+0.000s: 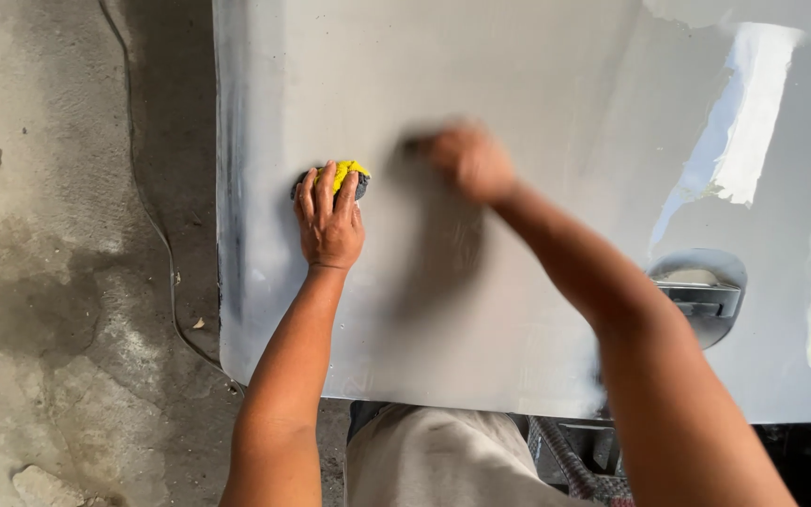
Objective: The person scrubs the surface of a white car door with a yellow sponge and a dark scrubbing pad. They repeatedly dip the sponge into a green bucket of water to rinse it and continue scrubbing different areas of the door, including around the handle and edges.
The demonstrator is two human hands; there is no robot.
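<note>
Pressing flat on a grey primed car door panel [537, 84], the left hand [328, 221] lies with its fingers spread over a yellow sponge [347, 173] that has a dark underside. The sponge sits under the fingertips, touching the panel, toward the panel's left edge and about midway between its top and bottom edges. Only the far end of the sponge shows past the fingers; the hand covers the rest.

Further toward the middle of the panel, the right hand [469, 160] is blurred. A small dark shape shows at its fingertips, against the panel surface, but what it is and whether the fingers close on it cannot be told.

A recessed door handle [698, 286] sits near the panel's lower right, well apart from both hands. A glossy bright patch [742, 122] reflects light near the upper right corner. Left of the panel lies stained concrete floor [49, 282], with a thin cable [147, 211] running along it near the panel's left edge. Light trousers [443, 460] show below the panel's bottom edge.
</note>
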